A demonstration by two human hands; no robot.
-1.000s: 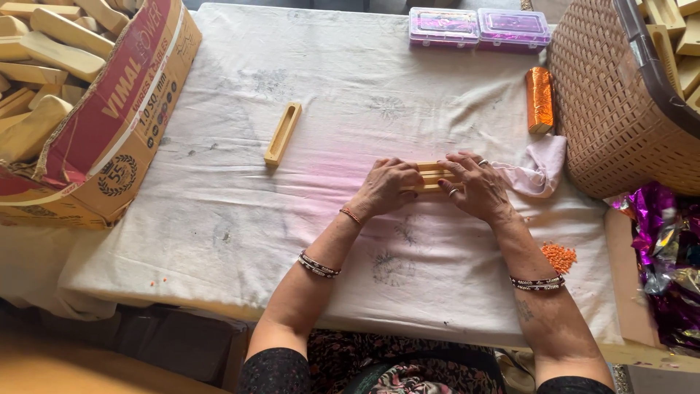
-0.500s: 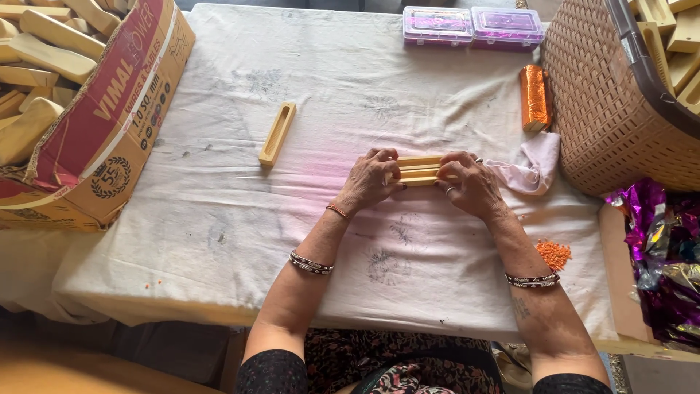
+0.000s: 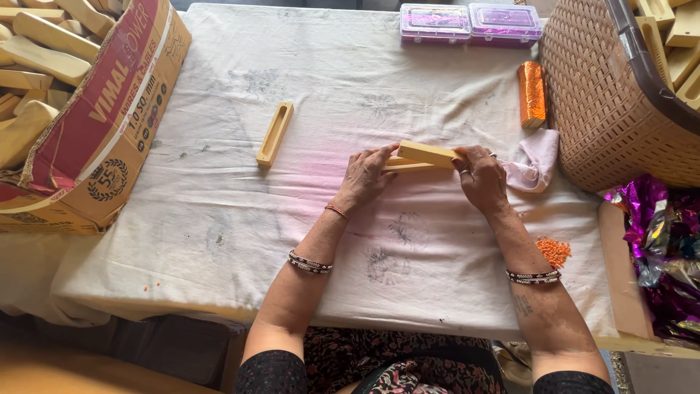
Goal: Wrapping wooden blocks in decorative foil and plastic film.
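Two long pale wooden pieces lie together in the middle of the cloth-covered table (image 3: 219, 219). My right hand (image 3: 483, 179) grips the upper wooden piece (image 3: 426, 153) at its right end and tilts it up over the lower wooden piece (image 3: 399, 167). My left hand (image 3: 367, 177) rests on the left end of the lower piece, fingers pressing it down on the cloth. A third slotted wooden piece (image 3: 275, 133) lies alone to the left, apart from both hands.
A cardboard box (image 3: 95, 124) full of wooden pieces stands at the left. A woven basket (image 3: 612, 109) with more pieces is at the right. Also there: an orange foil roll (image 3: 532, 94), a pink cloth (image 3: 536, 160), two purple plastic cases (image 3: 470, 22), orange beads (image 3: 554, 252), shiny purple foil (image 3: 667, 241).
The two pieces lay flat side by side under both hands; now my right hand has lifted and turned the upper piece over the lower one, and my left hand has slid to the left end.
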